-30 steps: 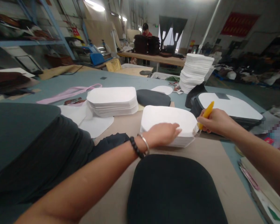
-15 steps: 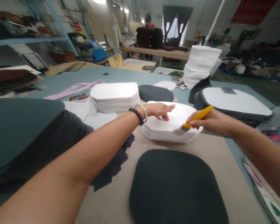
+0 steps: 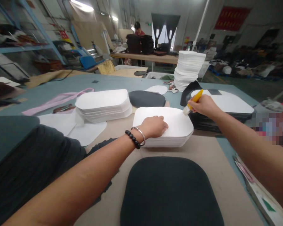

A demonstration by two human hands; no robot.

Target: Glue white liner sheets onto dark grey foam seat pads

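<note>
Head view: right of the frame's centre, the right hand [image 3: 204, 105] grips a yellow brush [image 3: 197, 96] — bristles at the upper right edge of a white stack [image 3: 175, 125] mid-frame. The left hand [image 3: 154, 126] rests on it, released — fingers bent.

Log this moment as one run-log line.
left hand: resting on nearer white stack | right hand: gripping yellow brush, bristles at stack's right edge | dark panel: nearer than stack

Brush [image 3: 198, 95] moved to far-right edge, white stack [image 3: 175, 123].
</note>
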